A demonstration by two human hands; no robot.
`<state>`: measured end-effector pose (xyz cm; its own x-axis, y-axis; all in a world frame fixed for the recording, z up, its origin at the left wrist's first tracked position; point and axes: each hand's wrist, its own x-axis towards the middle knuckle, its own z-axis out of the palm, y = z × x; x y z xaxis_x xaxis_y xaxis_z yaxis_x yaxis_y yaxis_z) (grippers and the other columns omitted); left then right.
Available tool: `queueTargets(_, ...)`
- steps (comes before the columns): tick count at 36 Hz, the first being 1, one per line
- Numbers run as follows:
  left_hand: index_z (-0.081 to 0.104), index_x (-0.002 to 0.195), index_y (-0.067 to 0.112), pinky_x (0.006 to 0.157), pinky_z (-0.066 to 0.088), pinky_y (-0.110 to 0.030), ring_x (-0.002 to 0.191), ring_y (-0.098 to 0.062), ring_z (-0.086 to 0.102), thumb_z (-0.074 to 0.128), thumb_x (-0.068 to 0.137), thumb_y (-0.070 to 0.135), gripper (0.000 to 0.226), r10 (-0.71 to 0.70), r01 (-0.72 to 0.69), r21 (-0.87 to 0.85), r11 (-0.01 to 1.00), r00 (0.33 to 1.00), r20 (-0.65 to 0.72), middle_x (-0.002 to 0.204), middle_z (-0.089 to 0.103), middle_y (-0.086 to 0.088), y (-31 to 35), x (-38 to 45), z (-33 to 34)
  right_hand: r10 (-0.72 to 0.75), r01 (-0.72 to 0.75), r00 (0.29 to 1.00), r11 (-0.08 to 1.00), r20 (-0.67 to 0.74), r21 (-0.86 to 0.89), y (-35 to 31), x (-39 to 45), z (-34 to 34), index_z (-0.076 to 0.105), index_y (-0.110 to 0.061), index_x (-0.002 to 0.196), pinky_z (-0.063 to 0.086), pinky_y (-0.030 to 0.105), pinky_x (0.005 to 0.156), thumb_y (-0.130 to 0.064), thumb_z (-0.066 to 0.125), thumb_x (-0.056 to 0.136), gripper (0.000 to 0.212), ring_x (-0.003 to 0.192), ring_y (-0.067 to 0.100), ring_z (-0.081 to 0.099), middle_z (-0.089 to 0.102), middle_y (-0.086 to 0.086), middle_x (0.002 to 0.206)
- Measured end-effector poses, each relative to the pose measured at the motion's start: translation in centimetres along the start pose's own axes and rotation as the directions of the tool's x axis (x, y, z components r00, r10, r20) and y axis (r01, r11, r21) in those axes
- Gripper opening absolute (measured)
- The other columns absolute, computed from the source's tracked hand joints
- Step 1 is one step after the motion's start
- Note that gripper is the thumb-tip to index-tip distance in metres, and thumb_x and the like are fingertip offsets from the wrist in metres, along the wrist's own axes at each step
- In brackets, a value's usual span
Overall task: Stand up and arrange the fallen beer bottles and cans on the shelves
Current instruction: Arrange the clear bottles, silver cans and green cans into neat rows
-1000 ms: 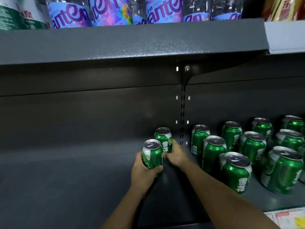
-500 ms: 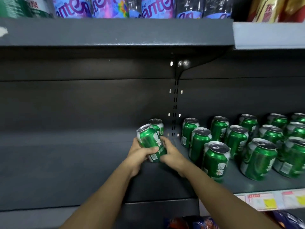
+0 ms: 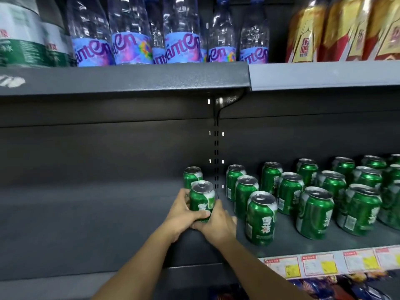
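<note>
You held one green can (image 3: 202,199) upright between both hands, low on the dark shelf (image 3: 86,213) just left of the slotted upright (image 3: 216,148) in the back panel. Your left hand (image 3: 184,215) wrapped the can's left side, its thumb curled across the lower front of the label. Your right hand (image 3: 218,226) closed on the can's lower right side from the other direction, its fingers bent around the base. The can's silver top faced up and its bottom sat at, or just above, the shelf; your fingers hid which. A second can (image 3: 192,175) stood upright just behind it, nearly touching. To the right of the upright, the other green cans (image 3: 313,195) stood in loose rows, the nearest can (image 3: 260,219) just beside your right hand. Price labels (image 3: 320,265) ran along that section's front edge. On the shelf above stood clear water bottles (image 3: 179,40) with purple and blue labels, and gold and red packages (image 3: 346,29) further right.
</note>
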<state>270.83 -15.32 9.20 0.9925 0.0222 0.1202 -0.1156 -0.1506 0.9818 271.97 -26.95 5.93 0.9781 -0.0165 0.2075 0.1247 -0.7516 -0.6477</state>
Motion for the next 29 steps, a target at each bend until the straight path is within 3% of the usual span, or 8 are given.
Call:
queueTargets(5, 0.053, 0.108, 0.013, 0.081, 0.053, -0.024, 0.101, -0.015, 0.067, 0.079, 0.071, -0.007, 0.049, 0.005, -0.006, -0.027, 1.000, 1.000, -0.013, 0.109, 0.070, -0.004, -0.4, 0.7, -0.5, -0.082, 0.083, 0.996, 0.996, 0.028, -0.023, -0.2, 0.5, -0.6, 0.036, -0.018, 0.120, 0.028, 0.037, 0.097, -0.046, 0.064, 0.080, 0.057, 0.124, 0.022, 0.047, 0.057, -0.002, 0.123)
queueTargets(7, 0.054, 0.108, 0.013, 0.080, 0.054, -0.024, 0.099, -0.018, 0.068, 0.078, 0.071, -0.007, 0.048, 0.000, -0.001, -0.047, 0.999, 1.000, -0.029, 0.107, 0.070, -0.007, -0.9, 0.9, -0.7, -0.099, 0.100, 0.994, 0.994, 0.042, -0.036, -0.2, 0.7, -0.6, 0.037, -0.019, 0.121, 0.028, 0.037, 0.096, -0.045, 0.062, 0.082, 0.053, 0.123, 0.021, 0.048, 0.058, -0.002, 0.121)
queueTargets(12, 0.056, 0.109, 0.012, 0.073, 0.054, -0.023, 0.095, -0.020, 0.069, 0.079, 0.071, -0.006, 0.049, 0.009, -0.016, -0.082, 0.997, 0.996, -0.085, 0.104, 0.071, -0.008, -2.0, 1.6, -0.6, -0.113, 0.120, 0.990, 0.989, 0.082, -0.082, -0.2, 1.5, -0.6, 0.038, -0.020, 0.123, 0.027, 0.036, 0.094, -0.045, 0.064, 0.084, 0.053, 0.122, 0.020, 0.050, 0.059, -0.003, 0.123)
queueTargets(18, 0.056, 0.109, 0.013, 0.083, 0.056, -0.031, 0.098, -0.021, 0.069, 0.078, 0.071, -0.007, 0.049, 0.026, -0.036, -0.105, 0.994, 0.995, -0.097, 0.105, 0.071, -0.008, -2.2, 2.7, -0.7, -0.094, 0.098, 0.992, 0.994, 0.084, -0.045, -0.6, 2.3, -0.5, 0.040, -0.020, 0.120, 0.028, 0.038, 0.093, -0.040, 0.064, 0.084, 0.048, 0.119, 0.020, 0.052, 0.061, -0.003, 0.120)
queueTargets(29, 0.055, 0.115, 0.015, 0.079, 0.053, -0.022, 0.103, -0.016, 0.066, 0.079, 0.073, -0.004, 0.052, 0.015, -0.026, -0.097, 0.995, 0.993, -0.119, 0.109, 0.069, -0.004, -3.4, 3.2, -0.6, -0.049, 0.053, 0.991, 0.998, 0.122, -0.029, -0.7, 2.5, 0.1, 0.035, -0.022, 0.133, 0.027, 0.039, 0.101, -0.035, 0.062, 0.087, 0.055, 0.125, 0.022, 0.048, 0.058, -0.002, 0.128)
